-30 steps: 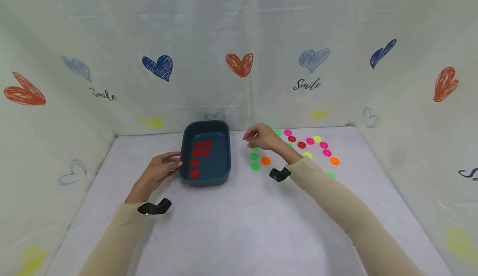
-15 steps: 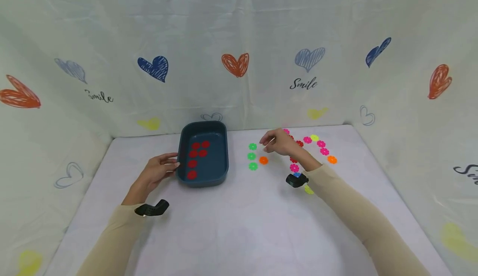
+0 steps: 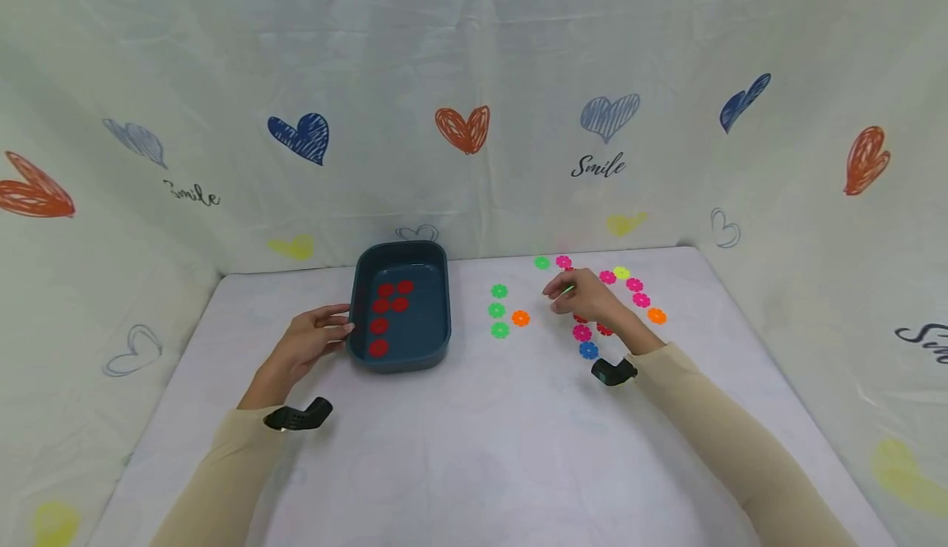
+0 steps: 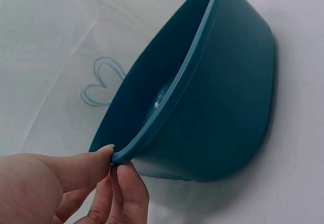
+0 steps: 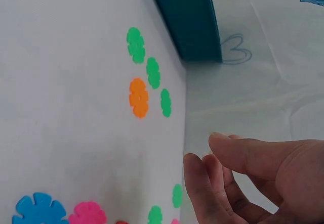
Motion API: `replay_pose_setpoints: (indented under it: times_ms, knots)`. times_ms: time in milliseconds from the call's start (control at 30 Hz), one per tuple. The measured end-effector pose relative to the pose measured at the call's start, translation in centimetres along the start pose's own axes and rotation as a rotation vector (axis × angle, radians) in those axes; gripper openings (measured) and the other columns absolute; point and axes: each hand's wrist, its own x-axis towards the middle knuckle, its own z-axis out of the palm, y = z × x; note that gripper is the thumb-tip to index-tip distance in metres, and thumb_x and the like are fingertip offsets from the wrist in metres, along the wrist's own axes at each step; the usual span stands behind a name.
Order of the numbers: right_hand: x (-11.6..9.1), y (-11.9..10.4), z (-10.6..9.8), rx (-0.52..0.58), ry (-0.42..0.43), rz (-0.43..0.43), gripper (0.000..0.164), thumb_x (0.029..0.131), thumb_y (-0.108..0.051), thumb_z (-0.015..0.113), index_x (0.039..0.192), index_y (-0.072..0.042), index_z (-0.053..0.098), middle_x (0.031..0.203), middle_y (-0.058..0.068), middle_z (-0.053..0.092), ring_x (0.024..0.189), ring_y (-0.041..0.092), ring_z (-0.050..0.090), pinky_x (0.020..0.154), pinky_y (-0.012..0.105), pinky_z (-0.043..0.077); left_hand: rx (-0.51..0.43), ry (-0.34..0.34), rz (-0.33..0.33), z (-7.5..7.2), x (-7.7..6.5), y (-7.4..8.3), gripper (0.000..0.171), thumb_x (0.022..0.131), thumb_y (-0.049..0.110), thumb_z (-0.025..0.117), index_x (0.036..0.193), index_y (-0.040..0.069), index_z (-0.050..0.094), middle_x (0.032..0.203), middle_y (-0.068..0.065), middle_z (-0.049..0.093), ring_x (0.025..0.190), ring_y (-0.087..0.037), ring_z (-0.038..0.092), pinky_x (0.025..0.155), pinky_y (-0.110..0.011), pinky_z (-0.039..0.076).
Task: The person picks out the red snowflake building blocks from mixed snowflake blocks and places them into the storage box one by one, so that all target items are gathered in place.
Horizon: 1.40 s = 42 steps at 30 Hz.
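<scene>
A deep teal plastic tub [image 3: 428, 329] stands at the back of the table with several red flower-shaped discs [image 3: 379, 326] inside. My left hand [image 3: 305, 341] pinches its left rim between thumb and fingers, clearly seen in the left wrist view. Over the scattered discs hovers my right hand [image 3: 592, 298], thumb and fingertips apart, nothing visible between them. Left of it lie green discs [image 3: 498, 310] and an orange disc [image 3: 521, 318]. Below it are a pink disc [image 3: 582, 333] and a blue disc [image 3: 588, 350]. Some discs are hidden under the hand.
Further right, more pink discs [image 3: 640, 300], a yellow disc [image 3: 621, 272] and another orange disc [image 3: 657, 316] lie on the white tabletop [image 3: 444, 448]. A white curtain [image 3: 385, 160] printed with hearts rises behind the table's back edge and at both sides.
My right hand has moved right, away from the tub and past the green discs, and slightly nearer. The left hand keeps its hold on the rim. The head view has shifted slightly.
</scene>
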Motion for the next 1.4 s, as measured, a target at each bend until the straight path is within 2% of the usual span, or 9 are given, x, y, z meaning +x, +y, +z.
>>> replay_pose_setpoints:
  times_ms: [67, 300, 433, 567, 833, 1100, 1400]
  knots:
    - [-0.2, 0.7, -0.1, -0.003, 0.009, 0.011, 0.027, 0.096, -0.001, 0.074, 0.123, 0.005, 0.071, 0.117, 0.022, 0.069, 0.101, 0.032, 0.067, 0.085, 0.045, 0.062, -0.004, -0.001, 0.002, 0.0, 0.0, 0.0, 0.057, 0.106, 0.004, 0.061, 0.159, -0.003, 0.041, 0.131, -0.016, 0.056, 0.089, -0.009, 0.061, 0.077, -0.019, 0.056]
    - [-1.0, 2.8, -0.6, 0.003, 0.036, 0.087, 0.028, 0.097, -0.004, 0.072, 0.124, 0.004, 0.071, 0.120, 0.021, 0.069, 0.108, 0.035, 0.068, 0.086, 0.038, 0.062, -0.009, -0.011, 0.014, -0.2, -0.1, -0.1, 0.056, 0.106, 0.004, 0.061, 0.158, -0.004, 0.042, 0.126, -0.014, 0.056, 0.087, -0.008, 0.061, 0.077, -0.019, 0.056]
    - [-1.3, 3.8, -0.9, -0.011, 0.059, 0.086, 0.027, 0.097, -0.003, 0.072, 0.123, 0.006, 0.071, 0.118, 0.022, 0.069, 0.109, 0.038, 0.068, 0.086, 0.036, 0.062, -0.006, -0.011, 0.010, -0.1, 0.0, -0.1, 0.056, 0.106, 0.005, 0.062, 0.158, -0.003, 0.042, 0.127, -0.014, 0.057, 0.088, -0.008, 0.061, 0.078, -0.020, 0.056]
    - [-1.6, 4.5, -1.3, -0.012, 0.079, 0.079, 0.029, 0.097, -0.003, 0.074, 0.124, 0.007, 0.071, 0.116, 0.023, 0.069, 0.108, 0.039, 0.069, 0.086, 0.036, 0.062, -0.007, -0.010, 0.004, -0.1, 0.1, -0.1, 0.058, 0.105, 0.005, 0.063, 0.158, -0.004, 0.041, 0.130, -0.016, 0.058, 0.088, -0.008, 0.062, 0.078, -0.021, 0.057]
    - [-1.8, 5.5, -1.3, -0.005, 0.115, 0.153, 0.028, 0.096, -0.006, 0.076, 0.123, 0.003, 0.072, 0.117, 0.022, 0.069, 0.107, 0.037, 0.068, 0.079, 0.031, 0.062, 0.016, -0.020, -0.006, -0.2, 0.2, -0.1, 0.058, 0.106, 0.005, 0.063, 0.159, -0.004, 0.040, 0.138, -0.023, 0.055, 0.090, -0.009, 0.063, 0.081, -0.022, 0.058]
    - [-1.5, 6.5, -0.8, -0.063, 0.139, 0.130, 0.026, 0.093, -0.003, 0.078, 0.118, 0.003, 0.073, 0.112, 0.021, 0.071, 0.102, 0.035, 0.067, 0.075, 0.031, 0.061, 0.012, -0.041, 0.000, -0.6, 0.2, 0.1, 0.058, 0.105, 0.005, 0.063, 0.158, -0.006, 0.040, 0.137, -0.022, 0.055, 0.089, -0.008, 0.064, 0.080, -0.022, 0.058]
    - [-0.9, 6.6, -0.7, -0.110, 0.130, 0.109, 0.026, 0.092, -0.001, 0.079, 0.116, 0.004, 0.073, 0.108, 0.020, 0.071, 0.098, 0.034, 0.066, 0.072, 0.030, 0.059, 0.018, -0.060, -0.006, -0.8, 0.3, 0.2, 0.057, 0.106, 0.006, 0.062, 0.157, -0.008, 0.039, 0.143, -0.027, 0.053, 0.090, -0.007, 0.066, 0.080, -0.021, 0.059]
